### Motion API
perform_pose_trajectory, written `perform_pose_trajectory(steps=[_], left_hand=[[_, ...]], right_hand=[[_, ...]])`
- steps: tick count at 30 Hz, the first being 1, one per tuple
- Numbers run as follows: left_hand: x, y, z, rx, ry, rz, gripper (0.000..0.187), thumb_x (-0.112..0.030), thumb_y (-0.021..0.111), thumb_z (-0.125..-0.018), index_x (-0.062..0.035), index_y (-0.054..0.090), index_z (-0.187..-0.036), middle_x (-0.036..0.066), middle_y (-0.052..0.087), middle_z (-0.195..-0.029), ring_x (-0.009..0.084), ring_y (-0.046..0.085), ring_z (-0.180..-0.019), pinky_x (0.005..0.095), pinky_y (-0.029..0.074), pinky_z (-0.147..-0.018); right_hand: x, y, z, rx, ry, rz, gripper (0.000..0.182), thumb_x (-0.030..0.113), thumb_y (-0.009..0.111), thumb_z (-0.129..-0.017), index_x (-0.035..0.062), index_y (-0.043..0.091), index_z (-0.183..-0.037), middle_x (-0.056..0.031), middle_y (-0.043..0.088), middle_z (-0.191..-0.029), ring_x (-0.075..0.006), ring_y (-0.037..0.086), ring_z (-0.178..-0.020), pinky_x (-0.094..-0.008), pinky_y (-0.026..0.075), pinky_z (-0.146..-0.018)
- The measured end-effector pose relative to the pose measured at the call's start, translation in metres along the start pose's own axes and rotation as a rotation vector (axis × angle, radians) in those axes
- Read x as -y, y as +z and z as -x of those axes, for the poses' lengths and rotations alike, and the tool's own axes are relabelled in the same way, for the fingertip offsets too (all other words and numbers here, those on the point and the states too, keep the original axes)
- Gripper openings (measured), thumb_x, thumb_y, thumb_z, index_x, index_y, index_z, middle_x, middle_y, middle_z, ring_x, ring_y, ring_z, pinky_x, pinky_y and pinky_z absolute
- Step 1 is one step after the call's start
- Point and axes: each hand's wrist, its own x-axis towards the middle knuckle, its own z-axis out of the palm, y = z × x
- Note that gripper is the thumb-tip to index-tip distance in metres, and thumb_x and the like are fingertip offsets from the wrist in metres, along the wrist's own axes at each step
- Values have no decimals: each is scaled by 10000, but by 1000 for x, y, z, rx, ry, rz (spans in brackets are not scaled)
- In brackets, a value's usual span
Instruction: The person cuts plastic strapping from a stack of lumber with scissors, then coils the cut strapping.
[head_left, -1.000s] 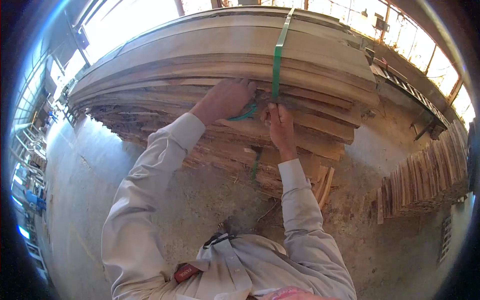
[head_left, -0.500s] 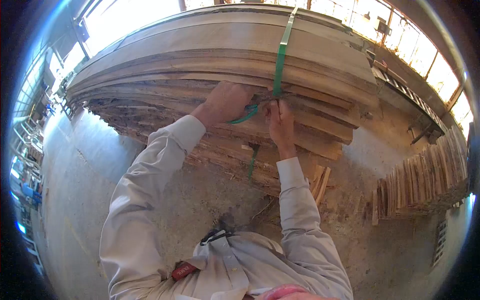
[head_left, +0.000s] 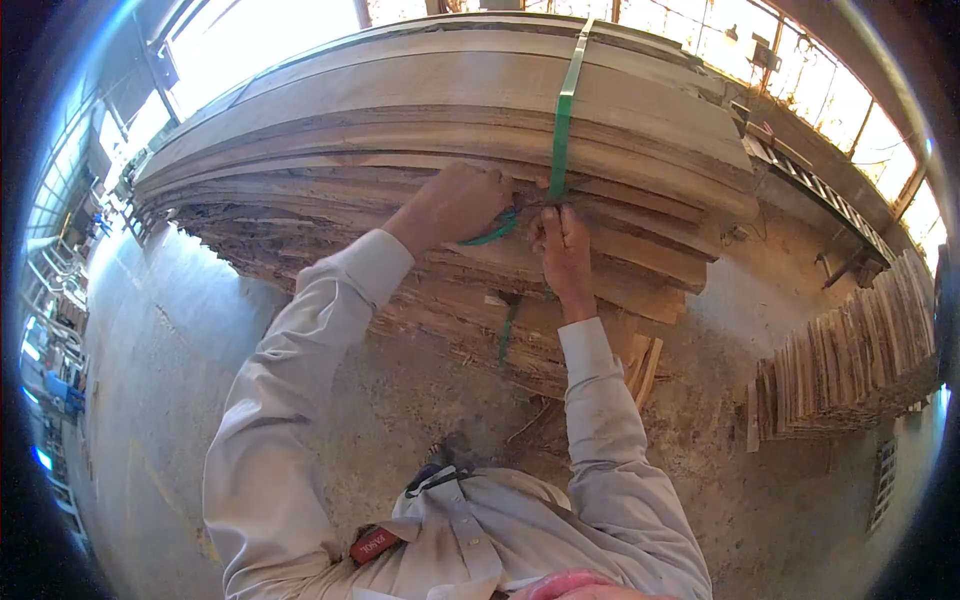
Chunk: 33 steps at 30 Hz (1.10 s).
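A green strap [head_left: 562, 140] runs over the top of a stack of wooden boards [head_left: 400, 85] and down its near side. My left hand [head_left: 455, 205] is closed at the stack's front face, left of the strap, with a curved green strap end [head_left: 492, 232] coming out beneath its fingers. My right hand [head_left: 568, 255] pinches at the lower part of the strap, thumb and fingers together just under the board edges. Between the two hands, a small dark piece spans the strap; its details are hidden by the fingers.
Another green strap piece [head_left: 508, 330] hangs lower on the stack. Loose wood offcuts [head_left: 640, 368] lean by its lower right. A second pile of boards [head_left: 850, 355] stands on the concrete floor [head_left: 160, 400] at right, with a long metal rack [head_left: 820, 185] behind it.
My right hand has shifted slightly down and turned, its fingers now more visible. My left hand stays almost in place, moved slightly right.
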Motion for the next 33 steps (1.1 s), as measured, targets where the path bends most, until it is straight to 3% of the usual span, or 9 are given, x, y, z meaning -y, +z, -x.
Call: perform_pose_trajectory(steps=[1, 7, 16, 19, 22, 25, 28, 30, 33], left_hand=[[1, -3, -1, 3, 8, -6, 311, -194, 626, -929, 40, 606, -1133, 222, 720, -1002, 363, 746, -878, 470, 610, -750], [6, 15, -15, -83, 55, 39, 276, -192, 626, -927, 45, 621, -1069, 202, 717, -943, 380, 739, -869, 473, 608, -753], [4, 14, -3, -222, 10, 194, 235, -235, 713, -836, -1, 725, -856, 194, 728, -785, 373, 741, -794, 474, 603, -724], [-2, 11, 8, -194, -21, 163, 236, -240, 727, -828, -4, 722, -838, 187, 722, -783, 375, 736, -784, 465, 604, -738], [-8, 30, 24, 47, 25, 82, 377, -243, 698, -896, -6, 620, -1179, 197, 726, -815, 359, 741, -790, 472, 598, -704], [-27, 54, 54, 83, 2, 141, 397, -232, 692, -902, 0, 625, -1217, 204, 728, -849, 357, 740, -780, 474, 593, -694], [-60, 96, 95, -104, -162, 649, 301, -304, 734, -878, -22, 697, -977, 221, 707, -844, 423, 709, -830, 511, 568, -725], [-90, 116, 118, 27, -384, 778, 296, -257, 744, -871, -11, 677, -1021, 240, 699, -879, 448, 690, -864, 522, 550, -751], [-131, 171, 151, -157, -354, 1105, 306, -228, 745, -876, -18, 661, -1082, 247, 691, -885, 460, 681, -861, 516, 552, -761]], right_hand=[[-6, -1, -1, 4, 23, -5, 353, 356, 456, -1116, 56, 638, -1075, 3, 622, -780, -100, 544, -672, -294, 457, -628], [-13, -2, -4, -31, -16, 42, 370, 357, 480, -1104, 43, 621, -967, -15, 618, -757, -105, 542, -653, -296, 455, -616], [-2, 0, -5, -9, 5, 15, 351, 371, 501, -1109, 59, 588, -1244, -1, 591, -823, -64, 475, -671, -256, 404, -595], [-98, 3, 2, -8, -183, 444, 390, 391, 486, -1111, 56, 580, -1289, 7, 581, -824, -59, 463, -660, -257, 394, -579], [-86, 10, 46, 35, 9, 251, 403, 394, 474, -1112, 52, 579, -1297, 3, 589, -807, -62, 458, -629, -260, 396, -560], [-64, 13, 106, 53, 307, 10, 401, 390, 467, -1113, 50, 578, -1294, -13, 623, -785, -79, 463, -579, -261, 409, -546], [-65, 6, 173, 245, 485, 106, 443, 412, 411, -1125, 63, 656, -1249, -63, 665, -758, -147, 628, -683, -318, 516, -640], [-85, 9, 221, 304, 606, 198, 428, 395, 446, -1112, 51, 697, -1161, -83, 699, -778, -213, 644, -652, -391, 529, -665], [-106, 15, 275, 548, 447, 238, 356, 342, 495, -1086, 61, 712, -1124, -99, 721, -809, -278, 668, -683, -429, 530, -685]])
